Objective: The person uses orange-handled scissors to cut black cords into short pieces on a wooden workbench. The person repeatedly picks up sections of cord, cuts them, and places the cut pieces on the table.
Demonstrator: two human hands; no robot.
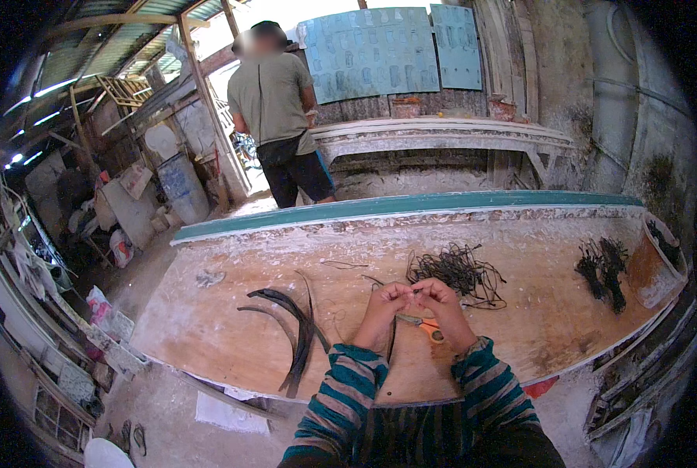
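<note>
My left hand (pixel 381 308) and my right hand (pixel 444 308) meet above the table, thumbs and fingertips pinched close together. Between them shows a bit of thin black cord (pixel 419 292); most of it is hidden by the fingers. Below, scissors (pixel 431 330) with orange handles lie on the wood, partly behind my right hand. A tangled heap of black cords (pixel 462 273) sits just beyond my hands. To the left lie several long, curved black strips (pixel 305 335).
The wooden table (pixel 520 335) has a raised teal edge (pixel 411 204) at its far side. Tied black bundles (pixel 604 269) lie at right beside a tipped bucket (pixel 654 269). Beyond, a person (pixel 274 109) stands turned away near a long whitish bench (pixel 442 132).
</note>
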